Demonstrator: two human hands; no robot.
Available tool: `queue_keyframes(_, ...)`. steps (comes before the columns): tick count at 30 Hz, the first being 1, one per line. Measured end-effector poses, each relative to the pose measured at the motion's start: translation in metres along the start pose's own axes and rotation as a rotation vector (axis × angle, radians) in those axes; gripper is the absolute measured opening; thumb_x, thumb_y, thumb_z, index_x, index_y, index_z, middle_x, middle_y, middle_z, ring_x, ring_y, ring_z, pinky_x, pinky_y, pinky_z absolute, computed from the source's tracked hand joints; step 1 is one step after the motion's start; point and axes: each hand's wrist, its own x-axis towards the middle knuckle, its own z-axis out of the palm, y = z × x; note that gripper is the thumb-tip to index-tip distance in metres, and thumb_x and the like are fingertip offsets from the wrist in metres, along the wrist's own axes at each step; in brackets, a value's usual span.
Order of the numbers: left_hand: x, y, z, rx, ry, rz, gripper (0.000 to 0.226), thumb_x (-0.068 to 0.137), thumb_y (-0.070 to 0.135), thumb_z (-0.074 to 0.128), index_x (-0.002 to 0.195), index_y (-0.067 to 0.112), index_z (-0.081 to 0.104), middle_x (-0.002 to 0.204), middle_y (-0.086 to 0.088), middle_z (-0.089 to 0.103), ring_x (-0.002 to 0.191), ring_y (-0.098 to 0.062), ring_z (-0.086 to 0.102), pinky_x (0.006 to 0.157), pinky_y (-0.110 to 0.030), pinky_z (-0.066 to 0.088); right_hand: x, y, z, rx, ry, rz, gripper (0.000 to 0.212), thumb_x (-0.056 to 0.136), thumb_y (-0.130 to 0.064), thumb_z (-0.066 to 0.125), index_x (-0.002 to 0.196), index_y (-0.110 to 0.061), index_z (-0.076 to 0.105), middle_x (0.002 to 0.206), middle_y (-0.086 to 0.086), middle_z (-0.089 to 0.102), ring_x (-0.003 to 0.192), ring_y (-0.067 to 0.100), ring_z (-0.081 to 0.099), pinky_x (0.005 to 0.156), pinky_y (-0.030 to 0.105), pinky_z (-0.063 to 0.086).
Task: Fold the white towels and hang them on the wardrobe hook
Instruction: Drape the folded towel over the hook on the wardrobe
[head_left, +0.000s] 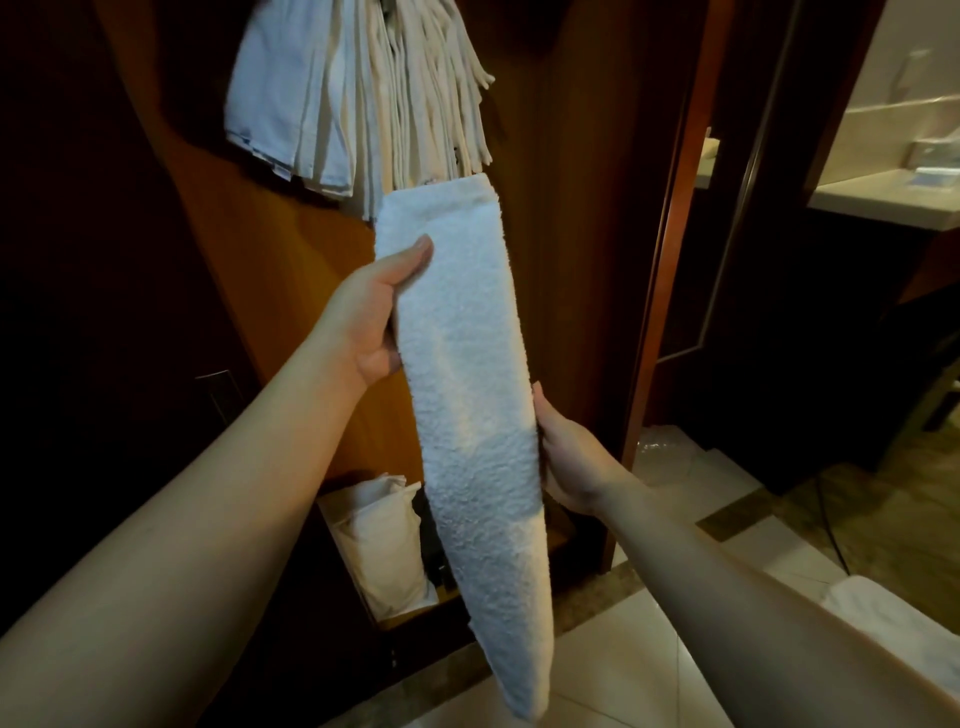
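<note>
Left hand (371, 317) is gripping the folded white towel (467, 395) near its top, thumb in front and other fingers hidden behind; right hand (566, 457) is holding the right edge lower down, fingers curled behind. The towel, a long, nubby terry strip, is hanging just below the bundle of hung towels (358, 98). Risk: the thick fold may spring open or slip, since only its edges are being held.

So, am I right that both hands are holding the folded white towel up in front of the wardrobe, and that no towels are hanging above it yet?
Not quite. The head view shows both the left hand and the right hand holding the folded towel before the wardrobe, but a bunch of hanging towels is already there above it.
</note>
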Motion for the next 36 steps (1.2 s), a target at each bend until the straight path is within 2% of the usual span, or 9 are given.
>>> queue_keyframes(3,0.002,0.003,-0.002,-0.038,-0.072,-0.028,0.041,0.095,0.030,0.062,0.132,0.013,0.056,0.106,-0.010,0.074,0.105,-0.031,0.071,0.082,-0.048,0.059,0.000,-0.001,-0.002,0.064,-0.055,-0.009,0.046,0.086,-0.055,0.042,0.118,-0.030,0.063,0.126,-0.003,0.068,0.129,0.014,0.055,0.114,0.038,0.039)
queue_keyframes(9,0.003,0.005,-0.001,-0.047,-0.205,-0.089,0.035,0.099,0.030,0.055,0.130,0.014,0.056,0.109,-0.009,0.069,0.106,-0.029,0.067,0.092,-0.048,0.055,0.002,0.002,-0.016,0.140,-0.296,0.123,0.032,0.094,-0.025,0.060,0.120,-0.009,0.069,0.116,0.009,0.073,0.111,0.021,0.068,0.088,0.034,0.056)
queue_keyframes(12,0.003,0.007,0.000,-0.064,-0.229,-0.094,0.032,0.100,0.029,0.053,0.127,0.014,0.058,0.109,-0.009,0.069,0.107,-0.029,0.067,0.096,-0.048,0.053,0.003,0.000,-0.021,0.210,-0.406,0.115,0.065,0.067,-0.030,0.091,0.123,-0.005,0.067,0.120,0.013,0.070,0.116,0.026,0.065,0.095,0.039,0.054)
queue_keyframes(17,0.002,0.010,-0.001,-0.083,-0.193,-0.065,0.029,0.098,0.026,0.056,0.124,0.014,0.059,0.106,-0.009,0.071,0.106,-0.029,0.069,0.095,-0.049,0.054,0.004,-0.004,-0.024,0.298,-0.346,0.065,0.094,0.050,-0.029,0.101,0.128,-0.003,0.057,0.120,0.015,0.069,0.115,0.029,0.065,0.097,0.045,0.054)
queue_keyframes(21,0.001,0.012,0.004,-0.095,-0.155,-0.038,0.030,0.097,0.025,0.058,0.126,0.014,0.058,0.106,-0.011,0.073,0.107,-0.031,0.069,0.089,-0.050,0.057,0.001,-0.004,-0.015,0.148,-0.178,-0.035,0.102,0.043,-0.050,0.099,0.127,-0.005,0.059,0.117,0.013,0.072,0.113,0.029,0.067,0.096,0.046,0.054)
queue_keyframes(26,0.004,0.014,0.012,-0.091,-0.056,0.004,0.031,0.096,0.023,0.061,0.126,0.013,0.058,0.108,-0.012,0.075,0.105,-0.032,0.071,0.089,-0.053,0.056,-0.012,-0.013,-0.001,-0.370,0.084,-0.171,0.071,0.075,-0.079,0.049,0.118,-0.023,0.055,0.121,0.008,0.064,0.115,0.024,0.061,0.104,0.050,0.048)
queue_keyframes(29,0.005,0.018,0.015,-0.087,-0.019,0.026,0.030,0.096,0.023,0.062,0.124,0.013,0.058,0.108,-0.013,0.075,0.103,-0.032,0.072,0.089,-0.054,0.056,-0.010,-0.009,-0.003,-0.359,0.135,-0.286,0.029,0.097,-0.049,0.052,0.119,-0.032,0.045,0.119,0.002,0.065,0.109,0.016,0.065,0.097,0.045,0.052)
queue_keyframes(32,0.007,0.022,0.017,-0.066,-0.002,0.045,0.026,0.097,0.023,0.061,0.121,0.014,0.058,0.109,-0.012,0.075,0.102,-0.030,0.072,0.089,-0.054,0.056,-0.009,-0.006,-0.008,-0.312,0.174,-0.358,0.032,0.098,-0.013,0.058,0.113,-0.038,0.044,0.114,-0.004,0.064,0.099,0.002,0.065,0.088,0.028,0.050)
queue_keyframes(36,0.010,0.025,0.020,-0.006,0.005,0.084,0.035,0.095,0.024,0.063,0.128,0.015,0.055,0.112,-0.011,0.074,0.103,-0.030,0.072,0.086,-0.054,0.058,-0.008,-0.011,-0.004,-0.323,0.151,-0.346,0.022,0.100,-0.021,0.049,0.108,-0.035,0.063,0.105,-0.011,0.070,0.102,0.011,0.065,0.094,0.038,0.049)
